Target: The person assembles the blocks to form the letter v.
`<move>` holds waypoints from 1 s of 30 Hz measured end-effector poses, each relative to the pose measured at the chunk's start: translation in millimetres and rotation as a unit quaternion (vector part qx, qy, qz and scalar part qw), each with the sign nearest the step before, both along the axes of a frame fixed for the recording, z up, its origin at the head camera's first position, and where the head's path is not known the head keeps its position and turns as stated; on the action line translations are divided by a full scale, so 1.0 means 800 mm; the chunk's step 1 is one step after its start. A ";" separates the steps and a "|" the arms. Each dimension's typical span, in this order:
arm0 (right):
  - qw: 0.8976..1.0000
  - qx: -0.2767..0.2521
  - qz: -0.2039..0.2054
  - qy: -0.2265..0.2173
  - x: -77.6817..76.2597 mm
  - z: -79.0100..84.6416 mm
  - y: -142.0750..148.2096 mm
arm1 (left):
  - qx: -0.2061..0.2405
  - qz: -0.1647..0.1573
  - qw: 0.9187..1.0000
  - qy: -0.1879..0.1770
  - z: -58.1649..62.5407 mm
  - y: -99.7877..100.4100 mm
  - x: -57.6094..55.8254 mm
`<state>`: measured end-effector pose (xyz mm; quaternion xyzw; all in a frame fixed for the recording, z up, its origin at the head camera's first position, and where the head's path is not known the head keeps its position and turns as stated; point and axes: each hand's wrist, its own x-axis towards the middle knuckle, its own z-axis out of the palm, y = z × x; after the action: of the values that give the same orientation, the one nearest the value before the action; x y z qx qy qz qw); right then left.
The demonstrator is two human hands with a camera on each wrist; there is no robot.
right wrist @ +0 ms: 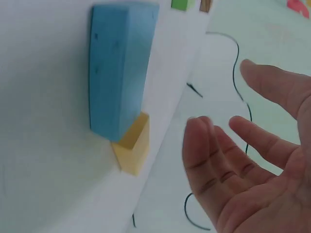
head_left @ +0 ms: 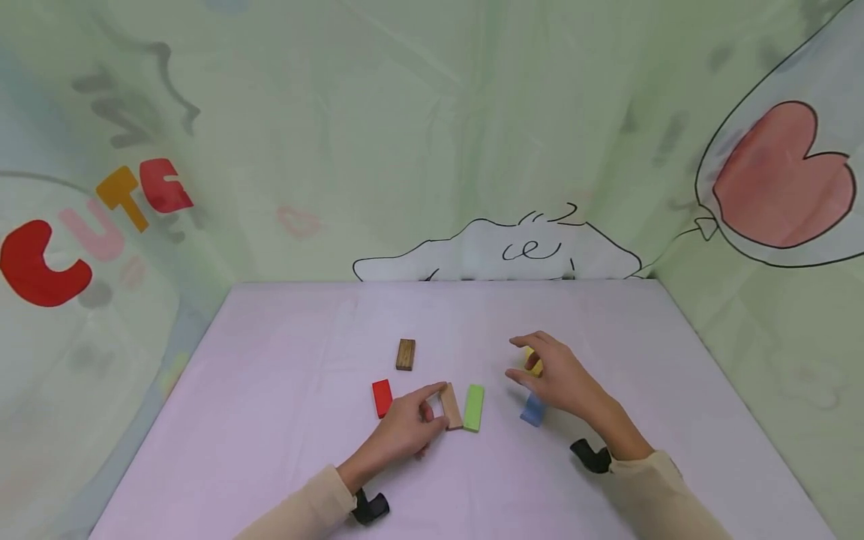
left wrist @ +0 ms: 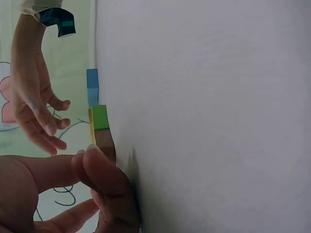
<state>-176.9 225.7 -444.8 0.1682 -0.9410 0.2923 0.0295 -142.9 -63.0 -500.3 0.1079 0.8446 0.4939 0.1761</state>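
My left hand (head_left: 408, 424) pinches a plain tan wooden block (head_left: 451, 406) by its two ends, index finger at the far end and thumb at the near end. A light green block (head_left: 474, 408) lies right beside it. In the left wrist view the fingers cover part of the tan block (left wrist: 105, 141). My right hand (head_left: 562, 377) is held above the table with thumb and fingers spread apart, holding nothing. Below it are a blue block (head_left: 533, 410) and a yellow block (head_left: 535, 363), the yellow one partly hidden by the fingers. The right wrist view shows the blue block (right wrist: 114, 70) close up.
A red block (head_left: 382, 398) lies left of the left hand, and a dark brown block (head_left: 406, 355) farther back. All rest on a pale cloth-covered table (head_left: 270, 375). Printed curtains (head_left: 405, 135) enclose its back and sides.
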 end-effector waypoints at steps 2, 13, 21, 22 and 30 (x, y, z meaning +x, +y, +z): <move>1.000 0.004 -0.007 -0.003 -0.003 0.002 0.006 | -0.008 0.000 1.000 0.007 0.000 -0.001 0.000; 0.996 0.042 -0.027 -0.068 -0.010 -0.007 0.021 | -0.037 0.010 0.999 0.023 -0.002 0.002 0.003; 0.993 0.047 -0.038 -0.099 -0.018 -0.017 0.035 | -0.035 0.009 0.999 0.019 -0.001 0.004 0.003; 0.993 0.048 -0.036 -0.098 -0.019 -0.018 0.037 | -0.037 0.009 0.999 0.020 -0.002 0.004 0.003; 0.994 0.057 -0.016 -0.090 -0.024 -0.023 0.049 | -0.033 0.009 0.999 0.020 -0.003 0.005 0.003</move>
<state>-196.5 265.2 -462.9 0.1279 -0.9575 0.2515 -0.0600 -140.7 -59.3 -502.7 0.1044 0.8649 0.4648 0.1582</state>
